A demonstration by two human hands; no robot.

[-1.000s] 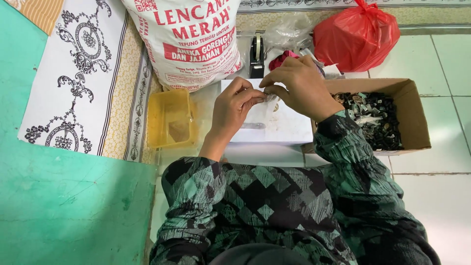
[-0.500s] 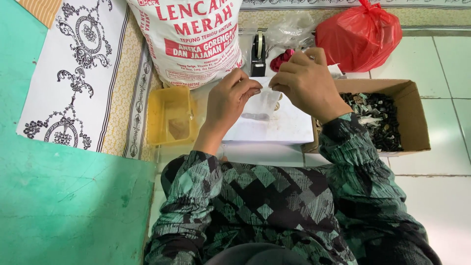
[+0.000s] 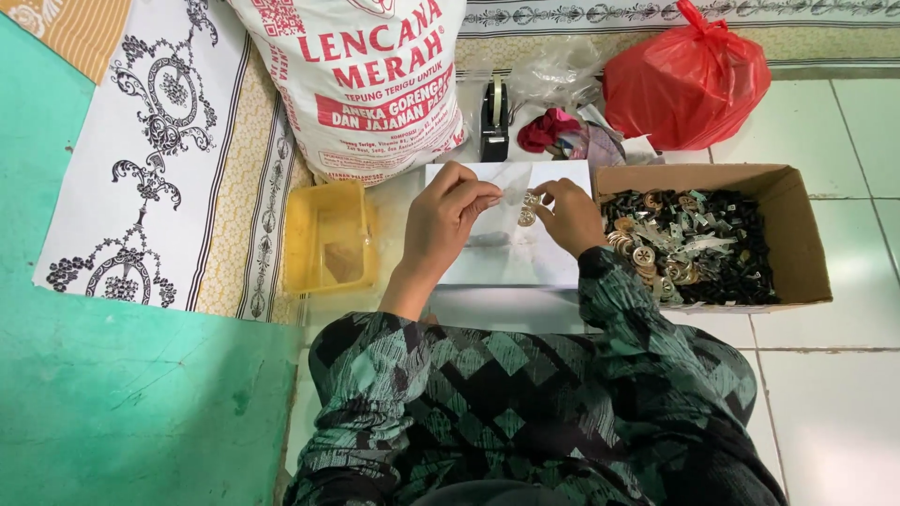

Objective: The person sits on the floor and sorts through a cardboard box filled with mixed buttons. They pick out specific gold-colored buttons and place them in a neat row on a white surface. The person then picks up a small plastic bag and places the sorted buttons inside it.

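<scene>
Both hands pinching small round metal pieces over white sheet: left hand grip closed fingertip-tight, right hand likewise. Keeping pieces low over sheet, steadying stack.

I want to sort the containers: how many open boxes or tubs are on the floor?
2. A yellow plastic tub sits beside the left hand; a cardboard box of small metal parts lies beside the right hand. Others may be hidden.
</scene>
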